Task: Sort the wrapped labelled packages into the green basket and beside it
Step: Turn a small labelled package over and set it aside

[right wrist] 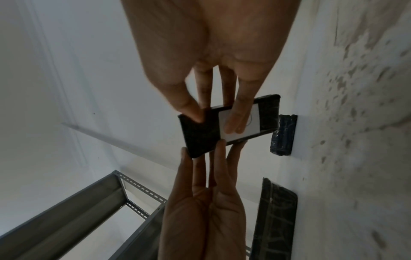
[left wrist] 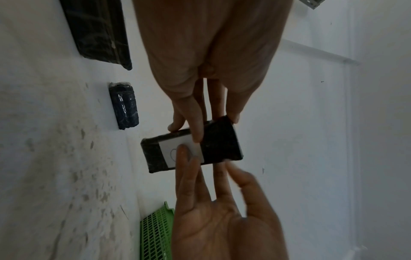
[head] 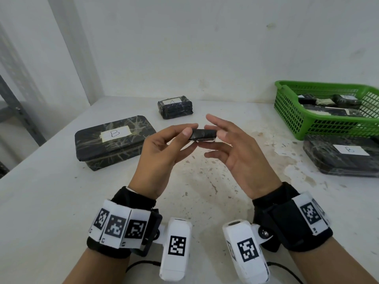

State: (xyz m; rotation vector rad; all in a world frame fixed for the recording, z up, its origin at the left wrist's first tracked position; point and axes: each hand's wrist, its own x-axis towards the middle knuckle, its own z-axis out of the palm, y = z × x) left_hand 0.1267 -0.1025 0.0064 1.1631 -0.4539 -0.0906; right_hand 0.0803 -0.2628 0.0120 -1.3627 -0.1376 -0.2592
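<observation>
held package: a small flat black-wrapped package [head: 203, 135] with a white paper label, raised above the table [head: 61, 191] at the middle of the head view, between both hands
label on it: a rounded pen mark shows in the left wrist view [left wrist: 181, 152], partly under a fingertip; the letter cannot be told
left hand: the left hand [head: 164, 154] pinches the package's 9 o'clock end, thumb on the near face and fingers curled behind it
right hand: the right hand [head: 231, 152] meets the 3 o'clock end with thumb and fingertips lightly on it; the other fingers are spread and nearly straight, so the grip looks loose
right hand, wrist view: two fingertips [right wrist: 235, 121] lie across the white label, thumb on the black part
large package b: a big black-wrapped box [head: 114, 142] labelled "b" lies on the table at 9 o'clock of the hands, apart from them
small package: a stubby wrapped block [head: 175, 107] with a white label stands at 12 o'clock, near the wall
green basket: the green basket [head: 291, 111] sits at 2 o'clock with several dark wrapped packages inside
package beside basket: another wrapped box [head: 336, 162] labelled "b" lies at 3 o'clock, touching the basket's near side
shelf: a grey metal rack [right wrist: 66, 219] stands off the table's 9 o'clock edge
</observation>
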